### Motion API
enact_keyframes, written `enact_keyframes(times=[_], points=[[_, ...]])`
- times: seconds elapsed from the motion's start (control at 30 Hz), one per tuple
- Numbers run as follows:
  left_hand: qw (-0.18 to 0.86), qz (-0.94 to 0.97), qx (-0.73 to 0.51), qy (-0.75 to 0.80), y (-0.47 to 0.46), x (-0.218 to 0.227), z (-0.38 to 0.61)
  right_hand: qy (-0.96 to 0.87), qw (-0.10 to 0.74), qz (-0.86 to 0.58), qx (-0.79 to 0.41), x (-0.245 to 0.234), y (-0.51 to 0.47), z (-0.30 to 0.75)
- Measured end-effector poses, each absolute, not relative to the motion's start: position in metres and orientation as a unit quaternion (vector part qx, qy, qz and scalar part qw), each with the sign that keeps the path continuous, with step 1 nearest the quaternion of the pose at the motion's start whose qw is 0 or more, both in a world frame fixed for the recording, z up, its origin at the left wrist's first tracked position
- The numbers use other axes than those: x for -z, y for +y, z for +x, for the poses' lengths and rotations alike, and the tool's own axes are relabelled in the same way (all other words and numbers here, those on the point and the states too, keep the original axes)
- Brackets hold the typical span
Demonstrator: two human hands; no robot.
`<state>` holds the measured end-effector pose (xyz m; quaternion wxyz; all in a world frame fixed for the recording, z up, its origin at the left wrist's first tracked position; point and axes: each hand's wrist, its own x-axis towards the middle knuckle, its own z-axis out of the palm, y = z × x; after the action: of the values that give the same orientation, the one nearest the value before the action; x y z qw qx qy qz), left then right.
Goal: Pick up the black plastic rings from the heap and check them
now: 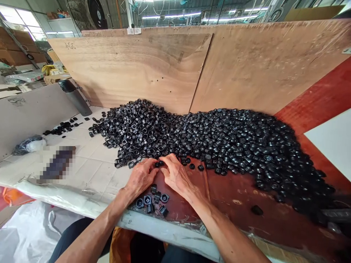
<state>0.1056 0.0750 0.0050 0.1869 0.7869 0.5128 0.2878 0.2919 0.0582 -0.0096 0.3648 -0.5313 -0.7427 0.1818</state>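
Observation:
My left hand [142, 176] and my right hand [175, 174] meet at the near edge of a big heap. Fingers and thumbs on both are bent in around small black plastic caps [157, 164] between them. My own fingers partly cover these pieces. Left of centre, the heap holds hollow black rings [137, 126]; on the right lie shiny black caps [233, 138]. Just below my hands, near the table edge, several black caps [147, 199] lie loose, some with their cross-shaped insides facing up.
A tall plywood board [142, 69] stands behind the heap. At the left are a dark bottle [75, 98], scattered black pieces [61, 128] and a plastic-wrapped bundle [29, 144]. One black piece [257, 210] lies apart on the red-brown tabletop [233, 197]. A pale edge [164, 228] runs along the front.

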Motion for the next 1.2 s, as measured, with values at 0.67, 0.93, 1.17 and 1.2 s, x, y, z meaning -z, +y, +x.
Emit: enact_keyframes(times=[0.67, 0.93, 1.17, 1.2], points=[[0.101, 0.758, -0.338, 0.548, 0.077, 0.004, 0.093, -0.729, 0.319, -0.581, -0.172, 0.003, 0.048, 0.289], [0.133, 0.788, -0.316, 0.512, 0.073, 0.011, 0.09, -0.676, 0.404, -0.547, -0.282, -0.006, 0.051, 0.29], [0.208, 0.762, -0.385, 0.478, 0.068, 0.004, 0.092, -0.569, 0.411, -0.541, -0.463, -0.018, 0.051, 0.287], [0.244, 0.746, -0.391, 0.481, 0.067, 0.004, 0.093, -0.553, 0.412, -0.539, -0.483, -0.018, 0.052, 0.288]])
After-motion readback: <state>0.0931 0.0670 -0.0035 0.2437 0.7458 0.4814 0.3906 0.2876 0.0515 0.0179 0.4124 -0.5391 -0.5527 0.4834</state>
